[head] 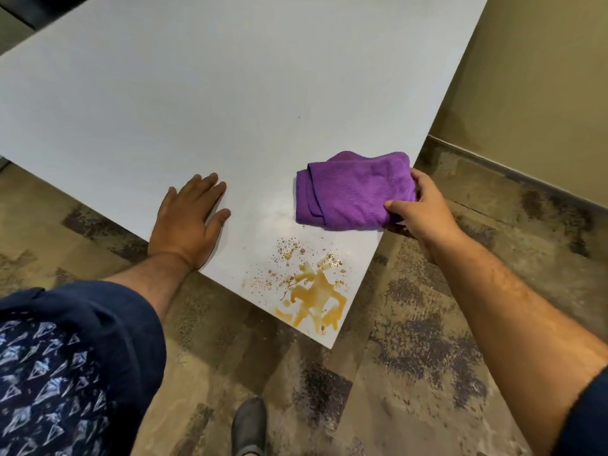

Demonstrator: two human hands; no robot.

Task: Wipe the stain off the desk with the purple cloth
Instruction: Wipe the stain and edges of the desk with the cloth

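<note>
I seem to be in an office or workroom: a plain white desk on patchy patterned carpet, bare beige wall past its right edge.

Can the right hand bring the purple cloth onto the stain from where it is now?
Probably yes. The right hand grips the cloth just beyond the stain, and only bare desk lies between them.

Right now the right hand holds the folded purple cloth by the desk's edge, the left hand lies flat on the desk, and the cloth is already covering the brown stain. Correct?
Not quite. The head view shows the purple cloth lying clear of the brown stain, which sits uncovered at the desk corner. The rest holds: right hand gripping it, left hand flat.
</note>
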